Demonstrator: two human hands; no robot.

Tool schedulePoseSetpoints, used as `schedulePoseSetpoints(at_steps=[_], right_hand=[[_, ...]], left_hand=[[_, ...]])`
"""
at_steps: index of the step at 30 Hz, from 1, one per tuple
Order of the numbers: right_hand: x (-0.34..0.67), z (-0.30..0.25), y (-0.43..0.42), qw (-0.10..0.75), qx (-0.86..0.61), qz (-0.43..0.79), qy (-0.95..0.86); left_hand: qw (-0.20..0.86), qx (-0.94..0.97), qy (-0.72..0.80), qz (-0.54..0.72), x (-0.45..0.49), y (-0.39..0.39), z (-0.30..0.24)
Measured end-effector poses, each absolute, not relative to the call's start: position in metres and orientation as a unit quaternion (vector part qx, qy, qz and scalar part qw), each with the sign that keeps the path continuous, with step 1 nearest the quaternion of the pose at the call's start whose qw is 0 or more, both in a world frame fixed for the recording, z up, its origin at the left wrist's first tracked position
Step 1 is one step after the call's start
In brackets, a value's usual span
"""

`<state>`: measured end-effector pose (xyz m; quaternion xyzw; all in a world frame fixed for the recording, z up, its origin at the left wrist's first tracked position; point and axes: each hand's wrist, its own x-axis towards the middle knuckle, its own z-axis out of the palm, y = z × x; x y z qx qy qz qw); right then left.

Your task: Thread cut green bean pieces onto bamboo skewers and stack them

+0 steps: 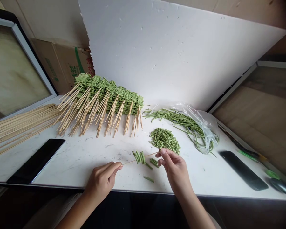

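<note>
A thin bamboo skewer [151, 154] runs between my hands above the table's front edge. Several short green bean pieces [139, 157] are threaded crosswise on it, side by side. My left hand [102, 178] pinches one end of the skewer, its fingers closed. At the other end, my right hand [173, 168] grips the stick between thumb and forefinger. A few loose bean pieces [154, 163] lie on the table just beneath, and one more cut piece [148, 179] lies nearer the edge. Behind my right hand is a heap of cut beans [165, 139].
Finished bean skewers [109, 92] are stacked at the back left, sticks pointing forward. Bare skewers [23, 122] lie at far left, near a black phone [37, 160]. Long beans [181, 117] spill from a plastic bag [208, 136]. A dark flat object [243, 170] lies right.
</note>
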<state>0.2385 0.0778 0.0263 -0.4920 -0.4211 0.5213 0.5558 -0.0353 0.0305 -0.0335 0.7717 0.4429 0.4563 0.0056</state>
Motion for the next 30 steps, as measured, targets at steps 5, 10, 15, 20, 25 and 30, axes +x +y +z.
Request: schedulePoseSetpoints(at_steps=[5, 10, 15, 20, 25, 30], right_hand=[[0.228, 0.026, 0.071, 0.566, -0.495, 0.498, -0.432], [0.221, 0.031, 0.064, 0.566, -0.528, 0.435, -0.459], [0.209, 0.028, 0.058, 0.546, -0.525, 0.451, -0.473], [0.192, 0.023, 0.048, 0.537, -0.499, 0.48, -0.482], [0.202, 0.023, 0.055, 0.524, -0.491, 0.478, -0.506], [0.241, 0.042, 0.074, 0.457, -0.52, 0.442, -0.57]], left_hand=[[0.006, 0.775, 0.443, 0.45, -0.034, 0.031, -0.034], [0.001, 0.776, 0.44, 0.451, -0.033, 0.031, -0.032], [0.004, 0.783, 0.431, 0.448, -0.034, 0.03, -0.034], [0.025, 0.787, 0.431, 0.441, -0.034, 0.028, -0.032], [0.035, 0.773, 0.443, 0.453, -0.034, 0.029, -0.03], [0.021, 0.732, 0.488, 0.475, -0.034, 0.031, -0.032]])
